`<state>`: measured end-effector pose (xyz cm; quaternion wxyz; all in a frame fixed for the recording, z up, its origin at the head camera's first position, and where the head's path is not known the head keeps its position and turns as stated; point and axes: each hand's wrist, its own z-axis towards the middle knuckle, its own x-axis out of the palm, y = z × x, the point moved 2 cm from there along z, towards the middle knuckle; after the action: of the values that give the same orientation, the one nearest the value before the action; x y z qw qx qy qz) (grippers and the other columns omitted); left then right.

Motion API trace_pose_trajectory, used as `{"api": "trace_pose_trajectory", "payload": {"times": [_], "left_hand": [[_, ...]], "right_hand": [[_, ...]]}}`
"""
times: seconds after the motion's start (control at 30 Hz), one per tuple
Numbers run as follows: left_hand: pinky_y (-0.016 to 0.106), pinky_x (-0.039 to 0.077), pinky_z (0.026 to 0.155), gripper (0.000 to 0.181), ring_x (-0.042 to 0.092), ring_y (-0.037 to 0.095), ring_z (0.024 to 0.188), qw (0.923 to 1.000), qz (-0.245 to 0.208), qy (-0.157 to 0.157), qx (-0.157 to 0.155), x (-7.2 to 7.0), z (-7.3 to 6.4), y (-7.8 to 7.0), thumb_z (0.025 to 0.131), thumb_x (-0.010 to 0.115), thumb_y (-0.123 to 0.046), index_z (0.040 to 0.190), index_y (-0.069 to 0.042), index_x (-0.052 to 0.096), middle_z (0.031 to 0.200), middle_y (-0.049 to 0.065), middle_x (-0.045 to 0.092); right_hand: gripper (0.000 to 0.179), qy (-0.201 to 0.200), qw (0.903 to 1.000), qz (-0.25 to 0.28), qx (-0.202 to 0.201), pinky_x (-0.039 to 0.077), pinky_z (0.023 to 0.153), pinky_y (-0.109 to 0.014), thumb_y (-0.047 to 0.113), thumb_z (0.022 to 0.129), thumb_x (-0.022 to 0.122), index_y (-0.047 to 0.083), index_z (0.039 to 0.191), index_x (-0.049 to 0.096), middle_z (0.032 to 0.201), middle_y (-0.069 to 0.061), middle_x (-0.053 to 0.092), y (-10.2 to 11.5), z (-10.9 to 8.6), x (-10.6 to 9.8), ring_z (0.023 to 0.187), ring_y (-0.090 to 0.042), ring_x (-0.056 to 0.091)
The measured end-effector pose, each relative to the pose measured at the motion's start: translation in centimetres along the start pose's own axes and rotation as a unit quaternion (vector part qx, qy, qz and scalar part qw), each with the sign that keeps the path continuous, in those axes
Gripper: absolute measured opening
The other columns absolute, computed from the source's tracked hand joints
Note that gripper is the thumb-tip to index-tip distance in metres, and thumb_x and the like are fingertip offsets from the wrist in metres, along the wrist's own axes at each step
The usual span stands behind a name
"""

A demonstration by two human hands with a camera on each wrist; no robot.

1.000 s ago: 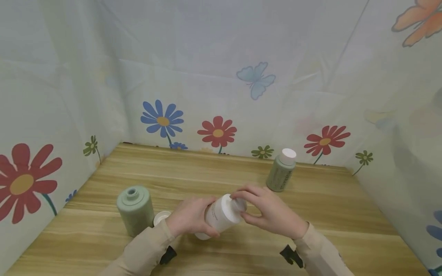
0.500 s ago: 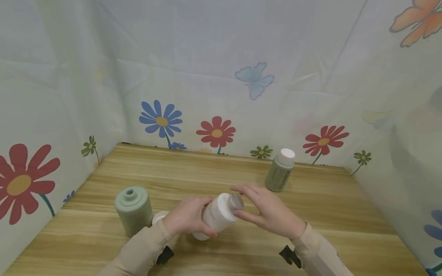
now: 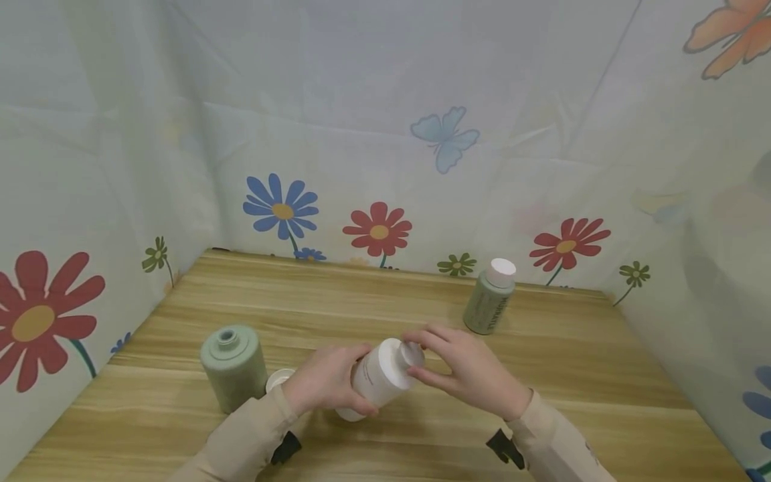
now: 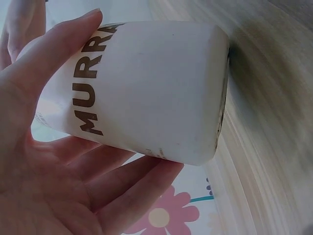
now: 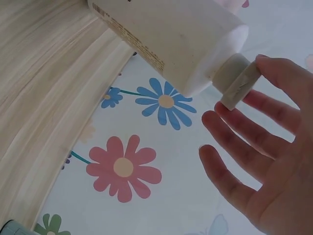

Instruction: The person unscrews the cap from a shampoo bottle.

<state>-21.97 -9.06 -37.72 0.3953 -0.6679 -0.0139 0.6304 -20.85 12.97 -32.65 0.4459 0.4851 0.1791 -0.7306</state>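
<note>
Tilted in my left hand (image 3: 328,378) is a white bottle (image 3: 381,376) with brown lettering, its neck end pointing up and right. In the left wrist view, my left thumb and fingers wrap round the bottle's body (image 4: 151,88), its base close over the wooden table. My right hand (image 3: 472,368) is at the neck end, pinching the pale grey cap (image 5: 239,83) between thumb and fingers. The right wrist view shows the cap on the neck, with the lower fingers apart from it.
Left of my hands stands a green bottle (image 3: 233,368) with a bare, open neck. Beside it lies a white round lid (image 3: 278,378), partly hidden by my left wrist. A second green bottle (image 3: 488,304) with a white cap stands at the back right. Flower-printed curtains surround the wooden table (image 3: 337,294).
Half a second ago my right fingers had spread off the cap; now they have come back onto it. The white bottle stays tilted in my left hand.
</note>
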Motion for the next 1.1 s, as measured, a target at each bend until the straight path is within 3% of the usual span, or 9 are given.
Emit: {"api": "trace_pose_trajectory", "payload": {"times": [0.23,0.47,0.6,0.73,0.9,1.1], "left_hand": [[0.038,0.052,0.073,0.070,0.063,0.016,0.088,0.9998,-0.010,0.016,-0.004,-0.17,0.11,-0.03,0.059,0.091,-0.034,0.118,-0.010,0.061,0.104,0.003,0.070],[0.038,0.052,0.074,0.069,0.064,0.016,0.088,0.9999,-0.006,0.014,-0.002,-0.22,0.12,-0.11,0.059,0.091,-0.034,0.117,-0.012,0.061,0.104,0.002,0.070],[0.036,0.051,0.072,0.070,0.064,0.016,0.087,1.0000,0.001,0.010,0.002,-0.12,0.10,-0.09,0.058,0.091,-0.035,0.118,-0.012,0.062,0.103,0.001,0.070],[0.035,0.051,0.073,0.071,0.064,0.016,0.087,1.0000,0.002,0.007,0.001,-0.01,0.15,-0.04,0.058,0.091,-0.035,0.119,-0.012,0.062,0.103,0.002,0.071],[0.038,0.052,0.074,0.073,0.064,0.017,0.089,0.9999,-0.004,0.009,-0.002,0.03,0.12,-0.09,0.058,0.091,-0.034,0.121,-0.010,0.061,0.105,0.003,0.070],[0.037,0.052,0.074,0.074,0.064,0.017,0.089,1.0000,0.000,0.005,-0.002,0.07,0.07,-0.16,0.058,0.091,-0.035,0.121,-0.011,0.061,0.105,0.003,0.070]], "right_hand": [[0.044,0.006,0.9990,-0.001,-0.045,0.054,0.088,-0.031,0.020,0.083,0.077,0.016,0.124,0.061,0.119,0.005,0.064,0.02,-0.11,-0.35,0.105,-0.011,0.063],[0.050,0.025,0.9983,-0.010,-0.051,0.051,0.088,-0.035,0.016,0.080,0.079,0.018,0.126,0.059,0.123,0.005,0.063,0.17,-0.28,-0.73,0.111,-0.012,0.060],[0.052,0.034,0.9990,-0.011,-0.025,0.049,0.089,-0.036,0.022,0.081,0.079,0.017,0.128,0.057,0.125,0.005,0.063,0.34,-0.29,-0.82,0.113,-0.012,0.060],[0.056,0.037,0.9987,0.016,0.030,0.051,0.091,-0.036,0.033,0.084,0.075,0.014,0.132,0.054,0.125,0.000,0.065,0.34,-0.07,-0.76,0.111,-0.014,0.063],[0.048,0.026,0.9944,0.034,0.096,0.054,0.077,-0.027,0.040,0.087,0.070,0.017,0.127,0.058,0.111,0.004,0.069,0.06,0.10,-0.59,0.096,-0.010,0.065],[0.032,0.001,0.9964,0.025,0.081,0.052,0.070,-0.022,0.037,0.085,0.072,0.019,0.110,0.064,0.099,0.009,0.068,-0.14,-0.13,-0.27,0.086,-0.009,0.063]]}}
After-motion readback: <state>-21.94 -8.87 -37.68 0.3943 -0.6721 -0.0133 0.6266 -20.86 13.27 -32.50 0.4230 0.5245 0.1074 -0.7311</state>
